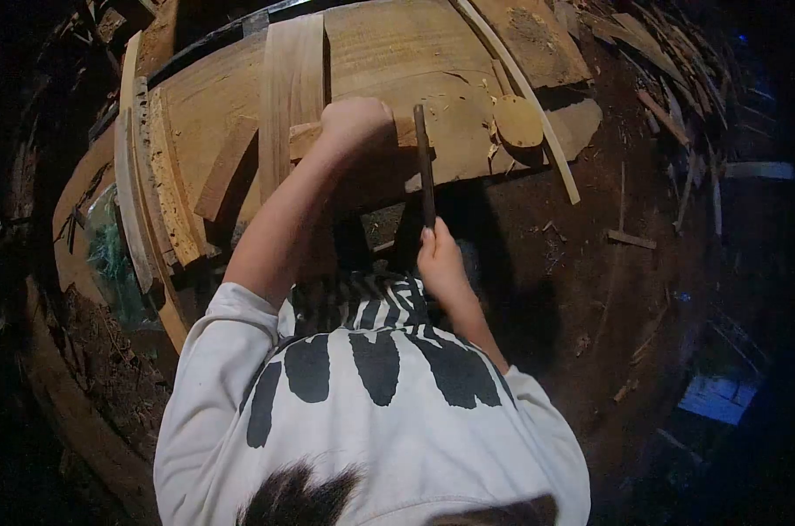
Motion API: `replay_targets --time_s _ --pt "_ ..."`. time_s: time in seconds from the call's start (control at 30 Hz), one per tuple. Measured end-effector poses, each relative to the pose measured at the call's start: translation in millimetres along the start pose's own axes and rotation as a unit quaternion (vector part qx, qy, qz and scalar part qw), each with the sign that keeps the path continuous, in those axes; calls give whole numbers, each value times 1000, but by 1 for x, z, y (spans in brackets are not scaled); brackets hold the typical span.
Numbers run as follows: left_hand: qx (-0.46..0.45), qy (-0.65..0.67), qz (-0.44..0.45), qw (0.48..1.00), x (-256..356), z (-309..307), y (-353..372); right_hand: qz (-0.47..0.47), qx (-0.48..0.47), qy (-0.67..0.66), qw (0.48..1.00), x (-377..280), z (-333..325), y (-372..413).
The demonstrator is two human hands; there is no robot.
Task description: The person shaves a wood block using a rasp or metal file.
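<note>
My left hand (359, 121) is closed in a fist over a short wooden piece (303, 138) lying across the bench near its front edge. The fingers hide the middle of that piece, and its right end (404, 131) shows beyond them. In my right hand (441, 256) is the near end of a long, narrow, dark bar (425, 167), shaped like a file. It points away from me, its far part crossing the right end of the wooden piece. A pale plank (291, 74) runs away from me just left of my left hand.
The thick wooden bench (389, 48) has shavings on its right side. A round wooden piece (518, 121) and a long curved strip (542, 123) lie there. On the left are a wooden block (227, 171), several curved strips (130, 202) and a green plastic bag (115, 254). Scrap wood (665, 66) is piled at right.
</note>
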State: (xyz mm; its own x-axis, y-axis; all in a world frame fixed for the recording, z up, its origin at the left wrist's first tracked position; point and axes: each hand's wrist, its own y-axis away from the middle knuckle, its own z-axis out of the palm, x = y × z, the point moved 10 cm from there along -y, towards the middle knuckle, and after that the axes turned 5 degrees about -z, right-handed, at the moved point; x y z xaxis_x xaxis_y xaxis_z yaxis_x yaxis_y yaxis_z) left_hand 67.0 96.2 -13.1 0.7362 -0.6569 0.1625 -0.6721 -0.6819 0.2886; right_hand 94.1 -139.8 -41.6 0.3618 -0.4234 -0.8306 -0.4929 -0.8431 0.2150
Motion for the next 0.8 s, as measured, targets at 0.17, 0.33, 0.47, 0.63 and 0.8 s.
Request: replay_targets --time_s 0.17,0.33,0.47,0.63,0.8 --pt "-19 -2 18 1000 7 2 3 22 5 7 1000 10 4 3" --pt "-3 9 -16 1000 7 -10 12 -38 31 6 999 -18 1 -49" --pt "10 13 -31 999 4 -7 11 -12 23 19 999 -14 0 -40" --pt "38 28 -60 997 -8 0 -1 40 8 37 999 14 -2 7" --pt "-1 -5 -13 1000 5 -2 5 21 -12 14 1000 -9 -2 -24"
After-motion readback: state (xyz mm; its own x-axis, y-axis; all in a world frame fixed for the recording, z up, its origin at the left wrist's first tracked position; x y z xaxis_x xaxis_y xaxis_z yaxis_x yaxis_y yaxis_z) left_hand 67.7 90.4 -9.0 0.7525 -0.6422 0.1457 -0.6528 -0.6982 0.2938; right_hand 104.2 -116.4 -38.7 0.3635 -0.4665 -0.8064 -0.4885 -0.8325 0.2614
